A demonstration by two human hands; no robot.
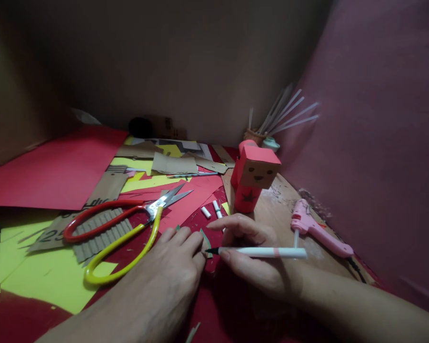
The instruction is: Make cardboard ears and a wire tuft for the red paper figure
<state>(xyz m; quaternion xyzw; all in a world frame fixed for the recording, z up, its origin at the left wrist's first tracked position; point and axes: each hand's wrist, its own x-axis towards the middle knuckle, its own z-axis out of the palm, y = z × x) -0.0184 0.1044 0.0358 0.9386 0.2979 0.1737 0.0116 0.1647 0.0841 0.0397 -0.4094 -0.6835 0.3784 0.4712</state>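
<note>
My right hand [253, 247] grips a white marker pen [267, 252], its dark tip pointing left. That tip is at a small piece with green edges [207, 243], mostly covered by my fingers. My left hand [180, 262] has its fingers curled down on the small piece from the left. Large scissors [152, 209] with one red and one yellow handle lie half open beside my left hand. Beyond my right hand stands a red paper figure [248, 195] with a brown bear-like face and a dark star on its front. Two white caps or pen pieces [206, 212] lie behind my fingers.
A pink glue gun [317, 228] rests on the brown board [282, 214] at right. Behind are a basket [254, 137] of glue sticks and a small pale jar [270, 144]. Cardboard scraps [174, 163], yellow paper [46, 271] and a red sheet [57, 171] cover the left side.
</note>
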